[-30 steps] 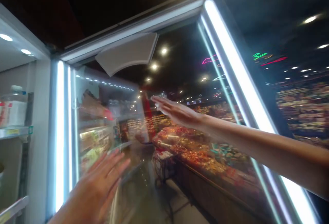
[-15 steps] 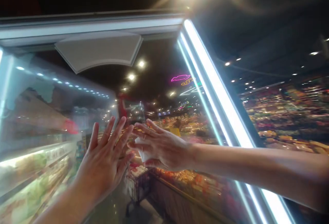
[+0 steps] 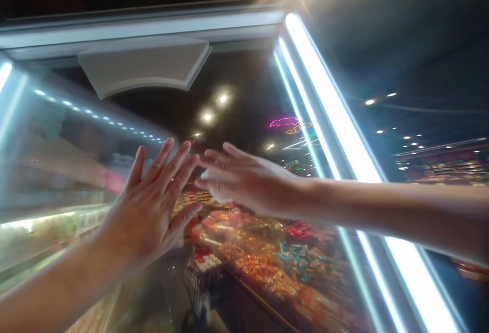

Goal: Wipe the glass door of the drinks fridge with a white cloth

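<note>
My left hand (image 3: 147, 205) is raised at the centre left, fingers spread, back toward me, with nothing in it. To its right, my right hand (image 3: 248, 180) reaches in from the right edge, its fingers apart and blurred by motion. The fingertips of both hands come close together near the middle. A pale, blurred shape shows beneath the right fingers; I cannot make out what it is. Both hands are in front of a large reflective panel (image 3: 244, 78) framed by bright light tubes (image 3: 332, 93).
A white curved-edge panel (image 3: 145, 65) shows at the upper left. Lit shelves (image 3: 38, 236) run along the left. Behind the hands are a shopping cart (image 3: 206, 267) and a long display of colourful packaged goods (image 3: 263, 267). A neon sign (image 3: 290, 124) glows above.
Both hands have moved up a little in view. The light tubes have shifted right, and more of the colourful display shows below the hands. The pale shape under the right hand is less visible.
</note>
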Demonstrator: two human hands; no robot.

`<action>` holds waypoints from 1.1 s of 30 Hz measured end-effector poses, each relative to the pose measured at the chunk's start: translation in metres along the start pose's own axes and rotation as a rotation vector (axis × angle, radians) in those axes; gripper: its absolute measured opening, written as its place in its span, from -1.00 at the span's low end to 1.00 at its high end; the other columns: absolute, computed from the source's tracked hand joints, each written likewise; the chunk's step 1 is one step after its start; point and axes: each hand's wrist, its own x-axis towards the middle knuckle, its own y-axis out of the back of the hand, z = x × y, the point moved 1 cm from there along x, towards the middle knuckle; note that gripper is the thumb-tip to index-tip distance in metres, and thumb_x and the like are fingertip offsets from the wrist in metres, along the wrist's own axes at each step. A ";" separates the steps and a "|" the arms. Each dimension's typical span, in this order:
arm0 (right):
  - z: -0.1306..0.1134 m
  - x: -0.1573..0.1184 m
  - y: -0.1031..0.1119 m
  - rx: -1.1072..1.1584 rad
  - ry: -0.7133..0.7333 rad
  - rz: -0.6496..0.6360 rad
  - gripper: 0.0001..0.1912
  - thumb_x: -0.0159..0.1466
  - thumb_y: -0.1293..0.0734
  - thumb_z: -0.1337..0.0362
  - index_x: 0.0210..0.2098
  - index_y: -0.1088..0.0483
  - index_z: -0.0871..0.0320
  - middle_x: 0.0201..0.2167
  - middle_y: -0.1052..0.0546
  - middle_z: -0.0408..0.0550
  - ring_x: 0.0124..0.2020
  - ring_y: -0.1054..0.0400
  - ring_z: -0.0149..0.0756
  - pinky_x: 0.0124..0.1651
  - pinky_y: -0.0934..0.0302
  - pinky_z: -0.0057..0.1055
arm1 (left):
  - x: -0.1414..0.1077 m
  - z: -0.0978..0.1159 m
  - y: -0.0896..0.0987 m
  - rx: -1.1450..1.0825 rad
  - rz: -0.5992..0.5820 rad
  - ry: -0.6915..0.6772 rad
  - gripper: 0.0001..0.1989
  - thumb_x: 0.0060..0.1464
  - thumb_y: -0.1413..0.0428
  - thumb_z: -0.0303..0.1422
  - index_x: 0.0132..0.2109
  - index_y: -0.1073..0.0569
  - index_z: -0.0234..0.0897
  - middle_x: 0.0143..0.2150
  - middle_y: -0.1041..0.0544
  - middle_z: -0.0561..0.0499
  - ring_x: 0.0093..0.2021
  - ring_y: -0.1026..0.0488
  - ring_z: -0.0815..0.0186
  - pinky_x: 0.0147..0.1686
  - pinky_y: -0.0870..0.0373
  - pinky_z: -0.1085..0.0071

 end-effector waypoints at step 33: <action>-0.040 0.255 -0.047 -0.043 -0.326 0.074 0.07 0.35 0.06 -0.41 0.56 0.21 0.24 0.59 0.24 0.08 0.59 0.42 0.10 0.57 0.51 0.17 | -0.128 -0.202 0.024 -0.061 -0.328 0.574 -0.30 0.42 0.38 -0.02 0.56 0.10 -0.20 0.61 0.24 -0.10 0.59 0.38 -0.05 0.49 0.27 -0.30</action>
